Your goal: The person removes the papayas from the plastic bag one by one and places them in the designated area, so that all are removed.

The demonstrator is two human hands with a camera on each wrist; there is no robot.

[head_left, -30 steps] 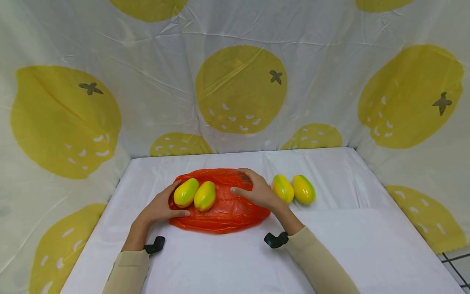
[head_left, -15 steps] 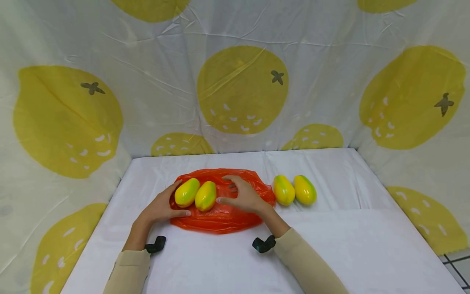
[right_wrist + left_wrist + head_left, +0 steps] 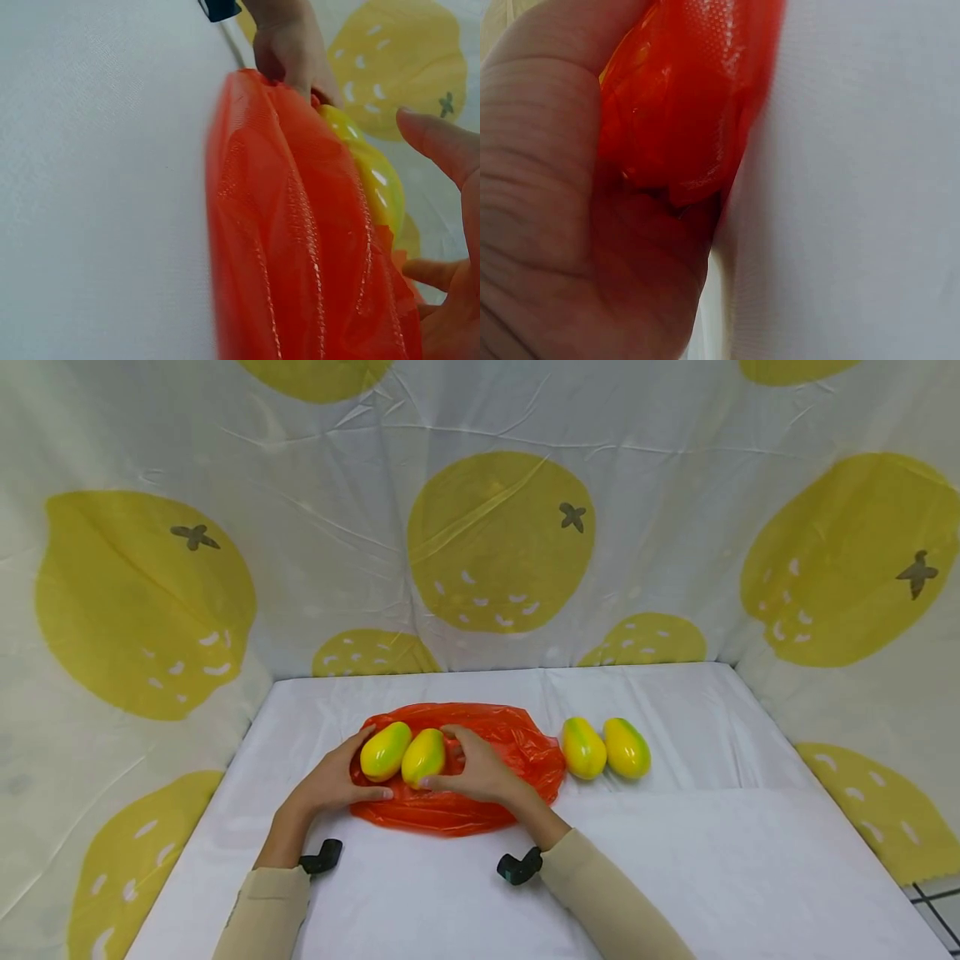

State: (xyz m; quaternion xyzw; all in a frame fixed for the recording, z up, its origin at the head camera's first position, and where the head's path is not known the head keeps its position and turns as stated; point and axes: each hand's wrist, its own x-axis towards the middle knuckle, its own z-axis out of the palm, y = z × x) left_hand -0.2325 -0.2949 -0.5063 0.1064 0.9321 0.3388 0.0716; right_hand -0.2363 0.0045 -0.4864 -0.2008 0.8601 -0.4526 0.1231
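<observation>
A red plastic bag [image 3: 517, 739] lies spread on the white cloth. On it sit two glossy yellow-green mangoes, a left one [image 3: 386, 752] and a right one [image 3: 422, 757], close together. My left hand [image 3: 327, 783] grips the bag's left end beside the left mango, its thumb [image 3: 544, 142] over the red film in the left wrist view. My right hand [image 3: 483, 775] reaches over the bag, thumb and fingers spread around the right mango's right side. In the right wrist view a gap shows between that hand [image 3: 454, 225] and the yellow fruit [image 3: 375, 180].
Another pair of mangoes, one nearer [image 3: 583, 749] and one farther right [image 3: 627, 748], stands just right of the bag. A lemon-printed curtain [image 3: 337, 527] walls the back and sides of the white-covered table [image 3: 720, 860].
My right hand has moved left across the bag to the right mango, uncovering the bag's right end. My left hand and the mangoes keep their places.
</observation>
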